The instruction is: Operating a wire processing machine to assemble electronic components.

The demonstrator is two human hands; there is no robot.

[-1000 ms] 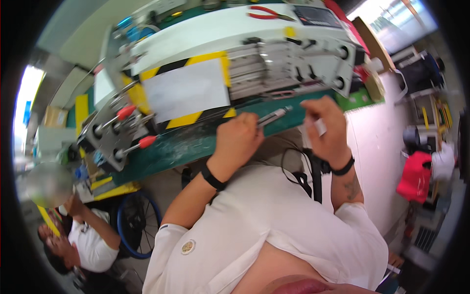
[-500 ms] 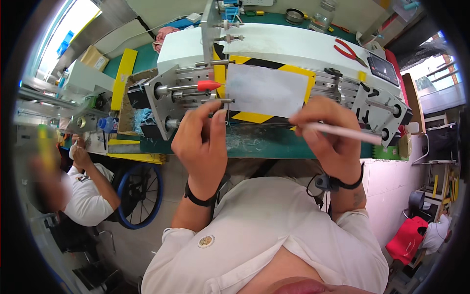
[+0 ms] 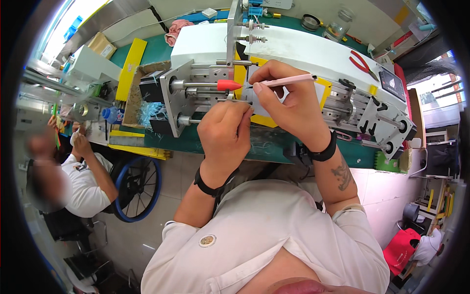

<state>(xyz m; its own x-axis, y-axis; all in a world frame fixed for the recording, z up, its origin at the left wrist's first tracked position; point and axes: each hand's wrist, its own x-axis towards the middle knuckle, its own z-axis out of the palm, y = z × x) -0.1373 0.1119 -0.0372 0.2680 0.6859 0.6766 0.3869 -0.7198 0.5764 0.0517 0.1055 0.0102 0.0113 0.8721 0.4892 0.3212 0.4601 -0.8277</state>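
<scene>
In my right hand (image 3: 289, 103) is a slim, pale pink pen-shaped tool (image 3: 286, 80) with a dark end pointing right. Its working tip is close to the point of a red cone (image 3: 228, 85) on a horizontal metal shaft. My left hand (image 3: 223, 132) is closed just below the cone, fingertips pressed together by a metal rod; anything between them is too small to make out. Behind my right hand lies a white sheet (image 3: 318, 93) on a yellow-and-black striped plate (image 3: 264, 120), partly covered by the hand.
The rail machine has metal end plates (image 3: 171, 100) and a white housing (image 3: 293, 49). Red-handled pliers (image 3: 361, 62) lie on the housing, near a small display (image 3: 391, 85). Blue shreds (image 3: 151, 115) fill a box at left. A co-worker (image 3: 88, 181) sits by a wheelchair wheel (image 3: 139, 188).
My right hand has moved left and up with the pink tool, over the white sheet to the cone's point. The left hand's fingers have closed together. The view has shifted slightly.
</scene>
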